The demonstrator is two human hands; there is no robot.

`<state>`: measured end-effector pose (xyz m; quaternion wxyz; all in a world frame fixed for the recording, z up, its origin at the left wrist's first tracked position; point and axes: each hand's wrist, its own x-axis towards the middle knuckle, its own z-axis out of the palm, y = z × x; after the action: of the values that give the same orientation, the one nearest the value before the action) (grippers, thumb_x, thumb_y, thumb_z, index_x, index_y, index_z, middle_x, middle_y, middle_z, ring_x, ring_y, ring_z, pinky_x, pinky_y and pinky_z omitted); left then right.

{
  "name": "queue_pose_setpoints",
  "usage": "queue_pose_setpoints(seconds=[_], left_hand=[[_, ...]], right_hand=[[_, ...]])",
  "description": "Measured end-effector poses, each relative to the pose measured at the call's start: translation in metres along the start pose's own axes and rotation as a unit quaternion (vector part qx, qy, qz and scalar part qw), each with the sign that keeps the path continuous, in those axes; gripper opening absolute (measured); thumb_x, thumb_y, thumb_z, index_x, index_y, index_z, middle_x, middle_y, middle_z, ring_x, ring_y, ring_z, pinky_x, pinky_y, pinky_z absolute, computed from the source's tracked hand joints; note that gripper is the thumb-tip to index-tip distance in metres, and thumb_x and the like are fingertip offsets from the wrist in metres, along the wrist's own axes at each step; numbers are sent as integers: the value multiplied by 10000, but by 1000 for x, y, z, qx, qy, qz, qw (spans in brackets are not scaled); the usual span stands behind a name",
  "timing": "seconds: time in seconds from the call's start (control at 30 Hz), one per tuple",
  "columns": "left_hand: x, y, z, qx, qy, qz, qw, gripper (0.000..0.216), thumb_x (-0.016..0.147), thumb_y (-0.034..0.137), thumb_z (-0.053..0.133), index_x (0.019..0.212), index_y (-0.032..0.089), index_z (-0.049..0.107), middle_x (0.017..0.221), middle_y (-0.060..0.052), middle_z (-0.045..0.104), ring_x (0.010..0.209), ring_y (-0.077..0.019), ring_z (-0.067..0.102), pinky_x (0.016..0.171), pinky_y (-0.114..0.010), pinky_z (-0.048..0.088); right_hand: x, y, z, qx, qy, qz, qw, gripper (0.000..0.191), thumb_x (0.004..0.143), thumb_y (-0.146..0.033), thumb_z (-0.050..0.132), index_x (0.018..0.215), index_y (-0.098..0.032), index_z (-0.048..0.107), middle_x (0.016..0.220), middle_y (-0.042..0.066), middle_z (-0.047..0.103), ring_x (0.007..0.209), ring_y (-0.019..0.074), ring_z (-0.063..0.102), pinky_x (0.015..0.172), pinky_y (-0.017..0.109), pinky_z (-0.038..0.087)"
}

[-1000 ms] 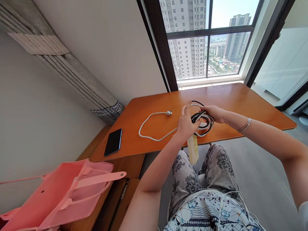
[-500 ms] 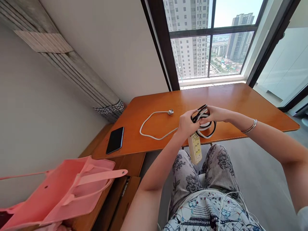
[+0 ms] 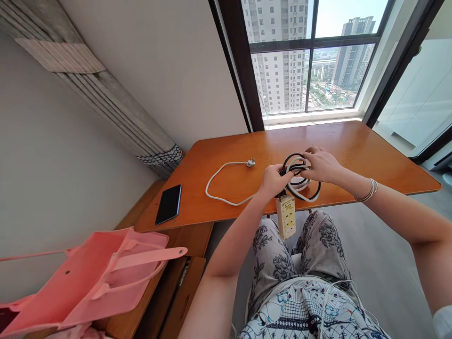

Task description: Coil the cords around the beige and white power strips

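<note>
A coil of black and white cables (image 3: 298, 186) is held between my two hands over the table's front edge. My left hand (image 3: 275, 180) grips the coil's left side, thumb on top. On the opposite side, my right hand (image 3: 322, 165) has its fingers curled on the loops. Below the coil hangs a cream power strip (image 3: 286, 217), its socket face toward me, above my knees. A white cord (image 3: 221, 197) runs left from my left hand across the table and ends in a plug (image 3: 250, 162).
The brown wooden table (image 3: 318, 134) stands against the window. A dark-screened phone (image 3: 168, 204) lies at its left end. An open pink bag (image 3: 106, 278) sits at the lower left, on a wooden cabinet (image 3: 187, 287).
My right hand has shifted slightly right and up, with its back turned more upward. The cable loops have spread wider between my hands. The power strip has swung a little.
</note>
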<state>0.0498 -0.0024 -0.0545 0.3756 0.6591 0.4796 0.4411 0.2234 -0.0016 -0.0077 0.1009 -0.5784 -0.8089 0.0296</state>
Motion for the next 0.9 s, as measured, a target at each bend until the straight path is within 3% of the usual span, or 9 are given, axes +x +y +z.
queue_pose_setpoints(seconds=[0.17, 0.33, 0.53, 0.63, 0.7, 0.77, 0.83, 0.9], left_hand=[[0, -3, 5, -116, -62, -69, 989, 151, 611, 287, 669, 576, 152, 611, 496, 44, 531, 460, -89, 465, 448, -210, 392], [4, -16, 9, -126, -56, -51, 989, 167, 624, 304, 695, 635, 146, 643, 568, 17, 603, 520, -115, 548, 480, -219, 439], [6, -24, 6, -50, -24, 9, 998, 247, 673, 378, 699, 734, 138, 699, 634, 6, 626, 587, -128, 571, 517, -220, 427], [7, -20, 3, -20, -40, 4, 999, 246, 668, 378, 687, 675, 132, 679, 592, 13, 596, 562, -119, 537, 507, -218, 395], [7, -18, 3, -10, -43, 2, 999, 240, 656, 370, 686, 649, 131, 666, 573, 16, 584, 549, -114, 520, 500, -217, 377], [5, -18, 4, -15, -37, 1, 999, 241, 655, 373, 682, 641, 133, 659, 567, 17, 583, 544, -112, 512, 494, -217, 365], [3, -20, 6, -25, -10, 0, 1000, 247, 659, 383, 684, 642, 138, 661, 568, 20, 582, 543, -111, 511, 496, -217, 363], [2, -22, 9, -25, 35, 5, 999, 243, 663, 385, 691, 651, 143, 670, 569, 25, 578, 544, -106, 504, 504, -217, 365]], right_hand=[[7, 5, -2, 79, -101, -18, 992, 300, 753, -225, 674, 1033, -179, 578, 1042, 93, 720, 933, 245, 676, 682, 278, 446], [9, 8, 1, 216, -107, 10, 970, 324, 693, -126, 695, 978, -184, 551, 1037, 84, 730, 939, 244, 689, 684, 277, 501], [2, 15, 24, 476, -76, 38, 875, 548, 635, -136, 746, 1117, -190, 490, 961, 48, 731, 879, 208, 705, 739, 319, 585], [-5, 14, 31, 548, -76, 39, 832, 596, 610, -173, 767, 1125, -201, 467, 1024, 57, 714, 916, 196, 694, 811, 343, 585], [-9, 14, 29, 567, -84, 37, 818, 638, 600, -191, 776, 1147, -211, 447, 1055, 59, 704, 934, 188, 685, 836, 342, 577], [-11, 16, 24, 557, -86, 43, 825, 703, 600, -208, 785, 1202, -223, 421, 1094, 63, 695, 914, 179, 680, 814, 333, 574], [-12, 19, 19, 502, -64, 65, 860, 717, 612, -250, 794, 1233, -219, 435, 1087, 67, 697, 864, 179, 675, 758, 317, 564], [-13, 21, 18, 416, -37, 86, 904, 572, 658, -332, 776, 1159, -186, 540, 989, 62, 710, 822, 188, 659, 713, 300, 535]])
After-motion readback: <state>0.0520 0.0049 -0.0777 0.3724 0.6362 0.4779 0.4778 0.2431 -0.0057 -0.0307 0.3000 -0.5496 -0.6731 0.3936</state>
